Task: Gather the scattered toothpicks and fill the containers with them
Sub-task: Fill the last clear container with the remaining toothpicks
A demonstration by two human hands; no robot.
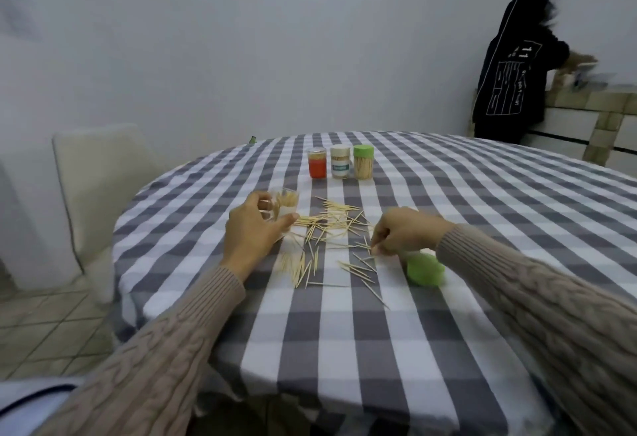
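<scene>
From the head camera, a round tabletop [344, 332] covered in a grey-and-white checked cloth fills the lower half of the picture. The left hand [250, 234] is wrapped around a clear open container [281, 209] near the left edge of the tabletop; the container is tilted and already holds a bunch of toothpicks. The right hand [401, 232] rests toward the right of the middle, its fingertips pinched together on a few toothpicks lying on the cloth. Scattered toothpicks [327, 239] lie loose between the two hands, spreading from the open container toward the near edge. A green lid [424, 269] lies flat on the cloth just beside the right wrist, on its near side.

Toward the far edge three closed containers stand upright in a row, close together: an orange container [317, 162] on the left, a white-labelled container [340, 162] in the middle and a green-capped container [363, 162] on the right.

A pale chair [100, 187] stands off the left edge. A person in a dark jacket [510, 80] stands at a counter beyond the far right edge.
</scene>
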